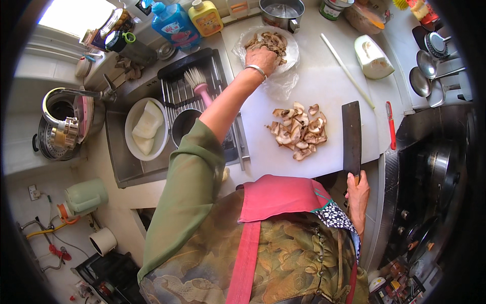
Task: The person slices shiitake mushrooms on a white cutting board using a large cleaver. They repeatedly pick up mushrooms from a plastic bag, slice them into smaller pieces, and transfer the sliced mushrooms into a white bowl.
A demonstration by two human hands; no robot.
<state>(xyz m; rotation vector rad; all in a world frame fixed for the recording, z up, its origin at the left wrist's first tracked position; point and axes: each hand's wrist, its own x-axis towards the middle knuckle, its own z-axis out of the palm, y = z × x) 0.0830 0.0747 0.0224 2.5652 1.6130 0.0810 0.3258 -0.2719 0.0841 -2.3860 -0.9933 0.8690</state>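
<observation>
My left hand [261, 60], with a silver bangle at its wrist, rests on sliced brown food [275, 41] on a plate lined with a clear plastic bag [290, 57]; its fingertips are hidden. My right hand [358, 190] grips the handle of a cleaver [351, 136], whose dark blade lies over the right part of the white cutting board [262, 152]. A loose pile of cut mushrooms [300, 131] sits on the board between the plate and me.
Left is a sink [117, 167] with a white bowl [128, 129] of pale vegetable pieces, a pot and a pink-handled brush [203, 91]. A metal pot [282, 22] stands behind the plate. A white stick [347, 70], cut gourd [374, 57] and red peeler [391, 125] lie right.
</observation>
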